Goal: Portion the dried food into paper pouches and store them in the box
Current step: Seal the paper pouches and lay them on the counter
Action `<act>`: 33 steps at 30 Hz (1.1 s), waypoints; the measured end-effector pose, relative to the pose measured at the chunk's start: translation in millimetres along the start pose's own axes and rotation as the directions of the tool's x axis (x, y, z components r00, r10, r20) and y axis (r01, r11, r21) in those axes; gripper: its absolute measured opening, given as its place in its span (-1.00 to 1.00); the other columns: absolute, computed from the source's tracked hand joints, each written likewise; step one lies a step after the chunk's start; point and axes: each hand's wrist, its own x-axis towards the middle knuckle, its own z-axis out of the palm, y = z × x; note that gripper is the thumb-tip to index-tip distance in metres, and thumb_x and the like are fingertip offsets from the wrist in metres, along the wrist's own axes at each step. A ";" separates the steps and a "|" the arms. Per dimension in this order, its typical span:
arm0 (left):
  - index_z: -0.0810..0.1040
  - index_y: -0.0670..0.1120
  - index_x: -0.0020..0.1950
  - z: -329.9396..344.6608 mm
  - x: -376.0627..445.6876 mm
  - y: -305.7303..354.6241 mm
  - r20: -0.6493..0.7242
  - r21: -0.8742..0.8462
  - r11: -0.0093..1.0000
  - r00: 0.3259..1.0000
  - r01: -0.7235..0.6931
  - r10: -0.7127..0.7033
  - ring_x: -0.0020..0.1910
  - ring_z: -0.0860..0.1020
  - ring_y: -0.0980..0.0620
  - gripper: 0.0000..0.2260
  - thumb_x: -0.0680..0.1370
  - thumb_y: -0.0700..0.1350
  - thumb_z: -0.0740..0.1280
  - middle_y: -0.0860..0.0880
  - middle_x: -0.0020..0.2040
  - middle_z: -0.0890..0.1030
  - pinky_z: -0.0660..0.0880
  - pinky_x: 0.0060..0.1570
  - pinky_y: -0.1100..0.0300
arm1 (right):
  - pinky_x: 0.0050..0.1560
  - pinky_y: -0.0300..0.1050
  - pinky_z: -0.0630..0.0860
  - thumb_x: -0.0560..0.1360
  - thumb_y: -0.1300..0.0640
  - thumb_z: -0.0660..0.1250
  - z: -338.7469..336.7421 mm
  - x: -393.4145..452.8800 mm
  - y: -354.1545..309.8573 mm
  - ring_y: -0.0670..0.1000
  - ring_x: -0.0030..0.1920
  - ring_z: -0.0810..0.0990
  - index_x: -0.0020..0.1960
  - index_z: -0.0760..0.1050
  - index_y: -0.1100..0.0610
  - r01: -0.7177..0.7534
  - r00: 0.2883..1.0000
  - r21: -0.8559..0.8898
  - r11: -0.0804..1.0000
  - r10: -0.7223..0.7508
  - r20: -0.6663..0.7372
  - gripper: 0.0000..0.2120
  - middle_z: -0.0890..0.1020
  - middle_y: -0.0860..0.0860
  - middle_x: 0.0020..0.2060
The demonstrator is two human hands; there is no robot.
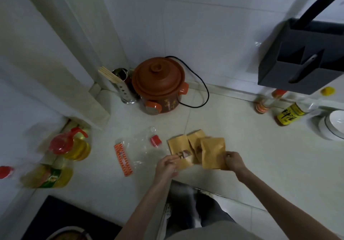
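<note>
1. Pouches: three brown paper pouches fan out on the desk between the two hands, long axes running away from the person, tops pointing toward the clay pot (158, 85).
2. Left pouch (177, 146) tilts slightly left; the left hand (166, 166) pinches its near end, fingers curled round the edge.
3. Right pouch (213, 152) lies uppermost, leaning right; the right hand (234, 161) grips its near right corner, thumb on top.
4. Middle pouch (195, 140) is tucked partly under the other two, held by neither grip as far as shows.
5. Desk (260, 156) edge runs just behind both wrists; open surface spreads right of the right grip up to the bowls (333, 126) and the bottles (288, 114).
6. Left of the left grip lies a clear plastic bag (134, 152) with an orange strip, close but apart from the pouches; oil bottles (72, 146) stand well beyond it.
7. Black holder (297, 66) hangs on the wall, far ahead of the right grip.
</note>
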 end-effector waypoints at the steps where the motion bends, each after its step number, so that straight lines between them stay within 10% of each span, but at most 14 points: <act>1: 0.62 -0.17 0.03 2.5 1.9 -1.0 -0.004 0.008 1.000 1.000 0.004 -0.004 -0.02 0.56 -0.04 -0.80 0.52 -0.39 0.28 -0.18 0.14 0.60 0.54 -0.04 0.06 | -0.25 0.02 0.62 0.51 0.37 0.13 -9.2 6.9 -3.0 0.19 -0.19 0.61 0.23 0.49 0.38 0.013 0.999 -0.019 1.000 -0.014 -0.030 -0.67 0.58 0.26 0.03; 6: 0.60 -0.20 0.07 18.3 11.2 -4.8 -0.029 0.076 0.997 0.999 0.030 -0.028 0.08 0.53 -0.12 -0.76 0.52 -0.42 0.23 -0.20 0.21 0.57 0.55 -0.18 0.13 | -0.46 -0.26 0.54 0.50 0.36 0.13 -47.7 39.9 -20.6 0.05 -0.29 0.58 0.29 0.45 0.34 0.138 0.987 -0.094 0.986 -0.145 -0.074 -0.62 0.54 0.14 -0.04; 12: 0.60 -0.20 0.07 27.6 3.5 -9.1 -0.070 0.104 0.995 0.998 0.001 0.007 0.00 0.53 -0.08 -0.76 0.51 -0.41 0.24 -0.17 0.09 0.58 0.51 -0.12 0.11 | 0.02 0.03 0.55 0.50 0.21 0.22 -57.8 63.3 1.8 0.30 0.00 0.61 0.01 0.59 0.37 0.019 0.991 -0.406 0.914 -0.072 -0.115 -0.74 0.64 0.31 -0.03; 19: 0.59 -0.21 0.04 24.1 6.5 -28.3 -0.164 0.057 0.998 0.986 0.035 -0.026 -0.10 0.55 -0.08 -0.75 0.51 -0.43 0.19 -0.17 0.03 0.61 0.45 -0.15 0.16 | -0.40 -0.23 0.46 0.41 0.33 0.25 -26.8 62.0 -0.7 0.01 -0.35 0.53 -0.01 0.60 0.33 0.295 0.913 -0.465 0.835 -0.102 0.396 -0.79 0.57 0.06 -0.36; 26: 0.62 -0.05 -0.10 30.9 17.1 -40.4 -0.174 0.033 0.997 0.983 0.073 -0.066 -0.23 0.58 0.06 -0.72 0.50 -0.38 0.21 -0.02 -0.10 0.66 0.47 -0.27 0.24 | 0.25 0.04 0.42 0.44 0.32 0.18 19.1 86.2 -65.5 0.18 0.19 0.46 0.26 0.44 0.18 0.644 0.765 -0.587 0.491 -0.405 0.501 -0.60 0.47 0.16 0.18; 33: 0.63 -0.03 -0.10 30.5 6.6 -50.8 -0.222 -0.058 0.996 0.972 0.065 -0.076 -0.26 0.62 0.13 -0.70 0.49 -0.39 0.22 0.03 -0.12 0.68 0.50 -0.31 0.29 | 0.11 0.06 0.40 0.57 0.23 0.11 46.1 100.6 -91.3 0.19 0.26 0.32 0.34 0.34 0.14 0.653 0.741 -0.724 0.221 -0.382 0.552 -0.65 0.32 0.18 0.26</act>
